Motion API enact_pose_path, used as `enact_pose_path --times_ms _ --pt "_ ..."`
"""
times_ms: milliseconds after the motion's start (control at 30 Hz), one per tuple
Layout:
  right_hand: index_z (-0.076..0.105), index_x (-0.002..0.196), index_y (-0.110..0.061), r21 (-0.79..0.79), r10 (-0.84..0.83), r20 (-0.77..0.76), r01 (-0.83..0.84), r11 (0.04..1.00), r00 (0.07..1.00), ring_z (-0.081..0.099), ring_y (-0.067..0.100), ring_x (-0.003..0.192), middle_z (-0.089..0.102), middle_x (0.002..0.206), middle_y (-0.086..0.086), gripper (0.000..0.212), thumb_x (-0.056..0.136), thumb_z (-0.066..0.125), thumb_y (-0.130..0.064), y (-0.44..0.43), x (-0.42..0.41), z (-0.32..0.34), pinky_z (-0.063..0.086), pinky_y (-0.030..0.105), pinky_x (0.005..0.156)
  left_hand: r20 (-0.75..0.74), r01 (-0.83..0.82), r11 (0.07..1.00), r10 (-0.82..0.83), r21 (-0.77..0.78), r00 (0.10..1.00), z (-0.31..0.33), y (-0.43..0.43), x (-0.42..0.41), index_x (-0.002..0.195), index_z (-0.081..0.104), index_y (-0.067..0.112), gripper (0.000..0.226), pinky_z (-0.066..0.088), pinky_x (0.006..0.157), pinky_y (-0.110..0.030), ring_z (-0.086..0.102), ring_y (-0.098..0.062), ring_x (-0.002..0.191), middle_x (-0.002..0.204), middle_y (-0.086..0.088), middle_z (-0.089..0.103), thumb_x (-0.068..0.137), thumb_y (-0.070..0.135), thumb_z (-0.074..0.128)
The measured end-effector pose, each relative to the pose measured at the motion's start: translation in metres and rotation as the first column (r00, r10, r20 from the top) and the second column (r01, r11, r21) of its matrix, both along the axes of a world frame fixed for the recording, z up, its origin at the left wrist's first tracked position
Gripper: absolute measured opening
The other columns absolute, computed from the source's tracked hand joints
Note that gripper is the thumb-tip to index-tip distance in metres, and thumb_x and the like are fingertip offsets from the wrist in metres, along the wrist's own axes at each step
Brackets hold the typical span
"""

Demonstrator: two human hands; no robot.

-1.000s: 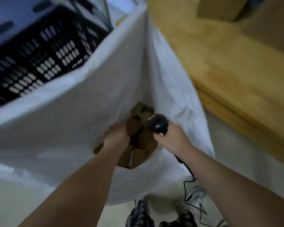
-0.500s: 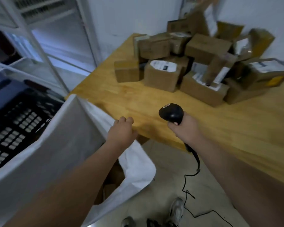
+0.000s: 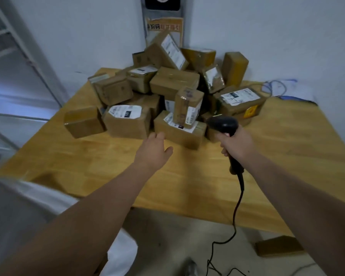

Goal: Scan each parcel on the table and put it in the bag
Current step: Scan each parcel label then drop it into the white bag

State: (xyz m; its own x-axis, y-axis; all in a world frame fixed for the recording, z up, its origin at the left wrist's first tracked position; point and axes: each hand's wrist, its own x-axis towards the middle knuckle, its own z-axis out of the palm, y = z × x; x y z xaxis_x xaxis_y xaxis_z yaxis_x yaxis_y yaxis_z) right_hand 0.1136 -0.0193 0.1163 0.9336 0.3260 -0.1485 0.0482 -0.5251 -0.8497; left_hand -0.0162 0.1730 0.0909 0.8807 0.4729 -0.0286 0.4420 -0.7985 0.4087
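Carelessly tugging the front parcel (image 3: pixel 178 136), the loose-fingered left hand (image 3: pixel 153 150) could topple the upright box (image 3: pixel 188 105) atop it (right hand (image 3: pixel 235 143) grips the scanner (image 3: pixel 223 123)).

Brown cardboard parcels (image 3: pixel 175 82), several glossy with clear tape and white paper labels, sit on the smooth pale wooden tabletop (image 3: pixel 88 156); matt black plastic scanner (image 3: pixel 224 124); white cloth-like bag (image 3: pixel 18 212).

white wall (image 3: pixel 267 26), wooden table (image 3: pixel 287 156), grey floor (image 3: pixel 177 234)

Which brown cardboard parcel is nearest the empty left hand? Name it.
The low brown cardboard parcel at front centre, with a taller taped parcel standing on it; the left hand is right by its corner.
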Motion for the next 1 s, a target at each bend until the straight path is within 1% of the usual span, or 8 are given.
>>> enact_pose_path --times_ms 300,500,633,733,800,867,933,1000 --pt "0.061 0.106 -0.004 0.1 -0.106 -0.054 0.111 0.989 0.993 0.064 0.016 0.055 0.067 0.073 0.01 0.032 0.084 0.068 -0.026 0.027 0.047 -0.011 0.048 0.026 0.054 0.109 -0.03 0.998 0.035 -0.048 0.993 0.012 0.018 0.098 0.141 0.033 0.013 0.074 0.036 0.104 -0.043 0.034 -0.034 0.13 0.144 -0.014 0.028 0.085 0.052 0.062" --pt "0.06 0.109 -0.012 0.256 -0.161 -0.082 0.177 0.95 0.983 0.062 0.013 0.054 0.065 0.071 0.004 0.028 0.084 0.068 -0.024 0.045 0.062 -0.001 0.051 0.024 0.053 0.053 -0.021 0.996 0.017 0.082 0.998 0.033 0.027 0.168 0.149 0.014 0.024 0.095 0.03 0.109 -0.051 0.018 -0.039 0.138 0.154 -0.018 0.005 0.078 0.069 0.058" --pt "0.061 0.106 -0.013 0.26 -0.137 -0.127 0.166 0.951 0.982 0.062 0.014 0.057 0.065 0.074 0.005 0.024 0.086 0.069 -0.023 0.05 0.066 -0.001 0.052 0.026 0.057 -0.03 0.014 0.996 -0.012 0.089 0.999 0.031 0.033 0.18 0.147 0.019 0.03 0.086 0.035 0.101 -0.046 0.031 -0.038 0.127 0.141 -0.02 0.026 0.08 0.065 0.06" --pt "0.064 0.099 -0.008 0.325 -0.152 -0.206 0.214 0.921 0.967 0.059 0.014 0.058 0.063 0.071 0.005 0.02 0.085 0.071 -0.021 0.05 0.065 -0.008 0.052 0.026 0.056 0.035 -0.018 0.991 0.022 -0.131 0.999 0.03 0.043 0.173 0.146 0.022 0.027 0.08 0.039 0.097 -0.042 0.04 -0.036 0.121 0.134 -0.017 0.036 0.082 0.047 0.065" --pt "0.063 0.094 -0.011 0.405 -0.177 -0.269 0.278 0.871 0.947 0.059 0.015 0.062 0.062 0.072 0.003 0.017 0.084 0.074 -0.02 0.052 0.064 -0.013 0.051 0.026 0.057 0.136 -0.096 0.86 0.188 -0.502 0.973 0.027 0.051 0.161 0.146 0.02 0.026 0.083 0.043 0.098 -0.041 0.046 -0.031 0.12 0.139 -0.012 0.036 0.079 0.039 0.068" --pt "0.063 0.097 -0.018 0.475 -0.192 -0.359 0.356 0.805 0.913 0.065 0.014 0.077 0.068 0.084 0.001 0.021 0.082 0.077 -0.021 0.056 0.061 -0.015 0.054 0.026 0.067 0.127 -0.114 0.59 0.352 -0.799 0.927 0.026 0.053 0.143 0.148 0.012 0.035 0.09 0.045 0.101 -0.043 0.049 -0.026 0.119 0.144 -0.006 0.035 0.078 0.033 0.068" --pt "0.064 0.107 -0.018 0.534 -0.165 -0.429 0.397 0.747 0.888 0.068 0.014 0.089 0.072 0.097 0.001 0.03 0.081 0.078 -0.023 0.06 0.058 -0.017 0.054 0.026 0.071 0.122 -0.052 0.396 0.401 -0.917 0.908 0.022 0.051 0.125 0.15 0.003 0.038 0.092 0.047 0.101 -0.04 0.054 -0.02 0.113 0.139 -0.002 0.041 0.085 0.02 0.064" --pt "0.064 0.117 -0.013 0.604 -0.093 -0.495 0.419 0.678 0.864 0.071 0.015 0.089 0.074 0.1 0.002 0.041 0.08 0.078 -0.024 0.065 0.053 -0.017 0.054 0.027 0.067 0.147 0.024 0.267 0.45 -0.964 0.881 0.018 0.048 0.113 0.151 -0.001 0.039 0.092 0.049 0.098 -0.039 0.057 -0.019 0.108 0.127 -0.002 0.052 0.089 0.012 0.061"
